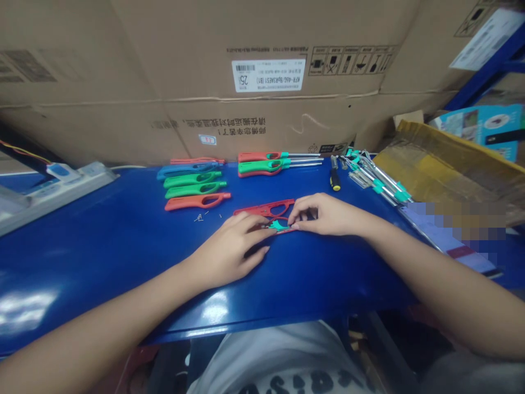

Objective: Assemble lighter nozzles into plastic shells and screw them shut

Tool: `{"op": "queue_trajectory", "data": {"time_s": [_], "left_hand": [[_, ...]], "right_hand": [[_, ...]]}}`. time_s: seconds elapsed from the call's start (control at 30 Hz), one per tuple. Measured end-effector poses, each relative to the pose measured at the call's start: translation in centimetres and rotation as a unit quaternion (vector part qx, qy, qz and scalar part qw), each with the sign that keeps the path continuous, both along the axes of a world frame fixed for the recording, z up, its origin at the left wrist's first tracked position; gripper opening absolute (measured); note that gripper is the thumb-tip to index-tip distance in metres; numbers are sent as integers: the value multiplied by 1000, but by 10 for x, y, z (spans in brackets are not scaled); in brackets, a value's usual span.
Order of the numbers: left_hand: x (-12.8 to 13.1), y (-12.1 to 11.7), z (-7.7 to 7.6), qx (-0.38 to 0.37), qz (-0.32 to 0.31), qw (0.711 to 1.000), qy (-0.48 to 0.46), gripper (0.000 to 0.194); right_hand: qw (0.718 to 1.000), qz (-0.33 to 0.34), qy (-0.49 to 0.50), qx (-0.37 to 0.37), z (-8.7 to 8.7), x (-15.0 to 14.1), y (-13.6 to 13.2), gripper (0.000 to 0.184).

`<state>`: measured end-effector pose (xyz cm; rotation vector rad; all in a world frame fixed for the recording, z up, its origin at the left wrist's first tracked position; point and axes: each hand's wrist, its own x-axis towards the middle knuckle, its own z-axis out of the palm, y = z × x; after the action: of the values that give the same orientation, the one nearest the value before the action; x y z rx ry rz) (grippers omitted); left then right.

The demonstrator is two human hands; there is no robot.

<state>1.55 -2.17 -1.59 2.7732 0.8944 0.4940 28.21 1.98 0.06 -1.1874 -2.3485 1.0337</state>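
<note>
A red plastic half-shell of a utility lighter (264, 208) lies flat on the blue tabletop (123, 262), with a small teal part (278, 225) in its lower section. My left hand (229, 249) rests on the near side of the shell, its fingertips reaching the teal part. My right hand (324, 214) comes in from the right, and its fingertips press on the teal part and the shell. Most of the shell's lower edge is hidden under my fingers.
Several coloured lighter shells (194, 189) lie in a row to the left, with tiny metal parts (199, 218) near them. Behind stand lighters with metal tubes (279, 163), a yellow-and-black screwdriver (335, 180) and metal rods with teal fittings (373, 178). Cardboard boxes (266, 120) rise along the back.
</note>
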Motion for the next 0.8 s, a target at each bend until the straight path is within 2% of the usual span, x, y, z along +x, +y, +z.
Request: {"op": "queue_trajectory", "data": {"time_s": [0.13,0.27,0.4,0.57,0.67,0.73,0.8], "left_hand": [[0,0,0,0,-2,1000,-4,37],[-1,0,-1,-2,-5,1000,-8,36],[-1,0,-2,-6,-5,1000,-5,37],[0,2,-2,-1,-6,1000,-10,36],[-1,3,-2,2,-8,1000,-11,36],[-2,3,-2,3,-7,1000,-17,36],[-3,2,-2,3,-6,1000,-30,35]], "right_hand": [[1000,-3,-2,-1,0,1,1,16],[1000,22,-10,-12,3,4,2,20],[1000,8,-5,-9,2,3,1,18],[999,21,-1,38,1,1,-2,17],[998,-3,6,60,1,2,0,18],[994,-39,13,103,0,3,3,22],[982,-59,3,177,-2,5,5,25]]}}
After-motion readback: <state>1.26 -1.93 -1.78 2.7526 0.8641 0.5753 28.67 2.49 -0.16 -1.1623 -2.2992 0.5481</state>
